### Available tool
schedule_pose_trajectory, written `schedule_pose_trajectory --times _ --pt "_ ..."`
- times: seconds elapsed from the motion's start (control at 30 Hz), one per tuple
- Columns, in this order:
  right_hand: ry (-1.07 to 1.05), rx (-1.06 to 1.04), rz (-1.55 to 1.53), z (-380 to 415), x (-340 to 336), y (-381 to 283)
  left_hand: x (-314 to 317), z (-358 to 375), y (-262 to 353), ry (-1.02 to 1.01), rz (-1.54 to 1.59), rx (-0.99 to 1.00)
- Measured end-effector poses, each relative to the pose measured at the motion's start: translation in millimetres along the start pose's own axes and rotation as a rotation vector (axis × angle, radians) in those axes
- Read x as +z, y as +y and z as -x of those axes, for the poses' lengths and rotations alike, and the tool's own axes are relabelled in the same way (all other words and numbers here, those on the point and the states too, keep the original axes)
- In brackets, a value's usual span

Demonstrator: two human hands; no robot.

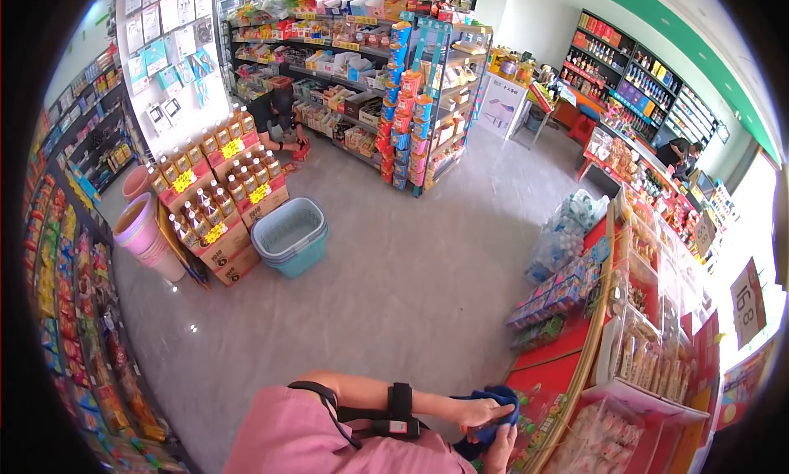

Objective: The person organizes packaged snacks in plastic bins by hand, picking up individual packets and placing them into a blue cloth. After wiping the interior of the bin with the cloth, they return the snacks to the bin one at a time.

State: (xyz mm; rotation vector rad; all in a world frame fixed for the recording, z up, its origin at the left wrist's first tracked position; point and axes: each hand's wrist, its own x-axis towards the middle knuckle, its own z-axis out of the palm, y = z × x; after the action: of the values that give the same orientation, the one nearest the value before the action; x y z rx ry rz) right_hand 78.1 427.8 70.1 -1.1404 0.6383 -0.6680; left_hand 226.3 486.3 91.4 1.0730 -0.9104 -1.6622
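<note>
Near the bottom right, a dark blue cloth [491, 394] is bunched between my two hands. My left hand [480, 411] comes in from the left, with a black strap on its forearm, and its fingers press on the cloth. Just below it, my right hand [499, 451] grips the cloth's lower edge. Both hands are beside the red side of a display counter [548, 378] with a wooden edge. Part of the cloth hangs under my left wrist.
Stacked baskets [289, 236] stand on the floor beside boxes of bottles [233, 252]. A person [279, 117] crouches by the centre shelves [349, 84]. Another person [675, 154] is at the far right counter. Wrapped packs [559, 289] lean against the near counter. Snack shelves line the left.
</note>
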Motion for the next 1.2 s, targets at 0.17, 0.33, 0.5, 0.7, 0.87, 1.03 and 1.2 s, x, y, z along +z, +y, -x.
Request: schedule_pose_trajectory --times 0.17,0.33,0.5,0.7,0.87,1.03,1.2 --pt "-0.142 0.02 0.223 12 -32 5 9 -13 -12 -0.145 0.007 -0.043" --pt "0.047 -0.144 0.266 4 -17 -8 29 -33 -26 -0.101 -0.052 0.063" --pt "0.277 -0.043 0.475 3 -36 -4 38 -34 -26 -0.169 -0.135 0.119" --pt "0.122 0.203 -0.238 4 -42 -21 36 -36 -15 -0.297 -0.168 0.174" --pt "0.27 -0.034 -0.692 14 -60 -35 24 -48 -15 -0.093 0.192 0.229" --pt "0.336 -0.238 0.767 49 -53 -8 45 -82 -20 0.105 0.438 -0.154" --pt "0.359 -0.082 0.825 57 -58 -34 106 -101 -23 0.049 0.516 -0.402"
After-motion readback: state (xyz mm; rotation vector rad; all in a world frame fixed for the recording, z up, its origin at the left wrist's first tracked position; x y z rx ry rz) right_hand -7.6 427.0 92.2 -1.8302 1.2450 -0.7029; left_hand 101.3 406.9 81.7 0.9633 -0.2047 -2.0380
